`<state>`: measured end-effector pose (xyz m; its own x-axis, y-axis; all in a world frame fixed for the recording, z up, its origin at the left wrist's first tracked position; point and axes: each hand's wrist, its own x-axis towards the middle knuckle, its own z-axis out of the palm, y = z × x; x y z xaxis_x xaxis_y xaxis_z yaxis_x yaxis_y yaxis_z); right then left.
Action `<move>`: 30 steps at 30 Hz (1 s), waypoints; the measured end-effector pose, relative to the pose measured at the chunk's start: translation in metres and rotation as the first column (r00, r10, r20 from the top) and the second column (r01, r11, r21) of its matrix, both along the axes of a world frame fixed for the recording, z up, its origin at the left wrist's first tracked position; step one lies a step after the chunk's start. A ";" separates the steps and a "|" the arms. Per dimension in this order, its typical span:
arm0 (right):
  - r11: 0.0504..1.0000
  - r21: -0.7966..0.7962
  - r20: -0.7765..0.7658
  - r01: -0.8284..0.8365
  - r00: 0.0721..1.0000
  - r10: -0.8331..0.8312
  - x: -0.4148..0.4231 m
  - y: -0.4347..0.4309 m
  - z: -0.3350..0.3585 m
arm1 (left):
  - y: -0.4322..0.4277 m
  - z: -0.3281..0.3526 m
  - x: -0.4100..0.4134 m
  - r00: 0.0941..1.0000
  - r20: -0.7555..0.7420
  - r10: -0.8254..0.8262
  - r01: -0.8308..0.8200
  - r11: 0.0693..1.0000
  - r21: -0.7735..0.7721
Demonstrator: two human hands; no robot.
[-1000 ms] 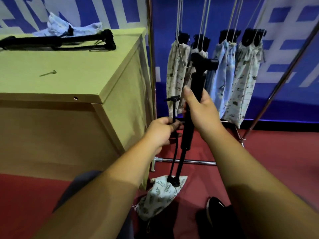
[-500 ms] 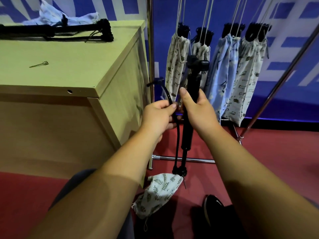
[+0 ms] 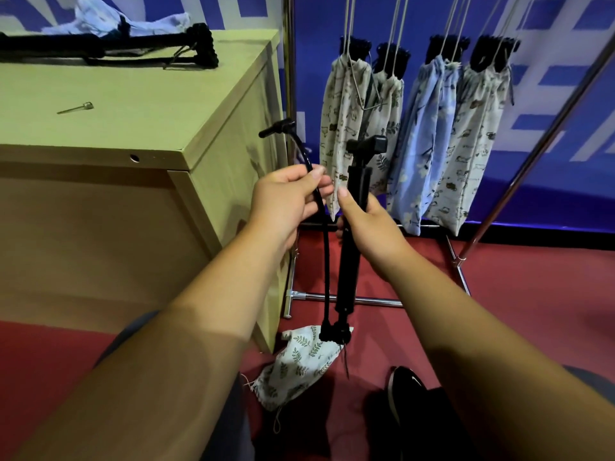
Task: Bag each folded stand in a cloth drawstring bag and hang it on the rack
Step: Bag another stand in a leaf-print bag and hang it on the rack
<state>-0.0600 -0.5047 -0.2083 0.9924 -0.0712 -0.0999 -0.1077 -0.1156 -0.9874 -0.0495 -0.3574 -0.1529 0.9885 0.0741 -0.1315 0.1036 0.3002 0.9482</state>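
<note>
Where rack (image 3: 289, 78) stands — red floor (image 3: 515, 294).

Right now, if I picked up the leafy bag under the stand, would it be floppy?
Probably floppy: the bag sags in crumpled folds. Likely light too, since it looks like thin cloth. It probably wouldn't roll, being soft and flat.

Right hand (image 3: 369, 224) grips the upright stand (image 3: 352, 234); left hand (image 3: 286, 201) pinches its hose (image 3: 326, 261).

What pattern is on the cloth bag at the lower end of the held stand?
The bag is whitish with a green leaf print; the head view shows it best.
</note>
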 end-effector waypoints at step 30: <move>0.903 0.265 -0.180 -0.338 0.903 0.390 -0.011 -0.003 -0.004 | 0.025 -0.015 0.017 0.946 0.234 -0.226 0.141 0.934 0.329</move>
<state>-0.0715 -0.5077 -0.2127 0.8938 0.3407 -0.2917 -0.3203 0.0296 -0.9468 -0.0323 -0.3325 -0.1675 0.9838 -0.1175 0.1356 -0.1373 -0.0068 0.9905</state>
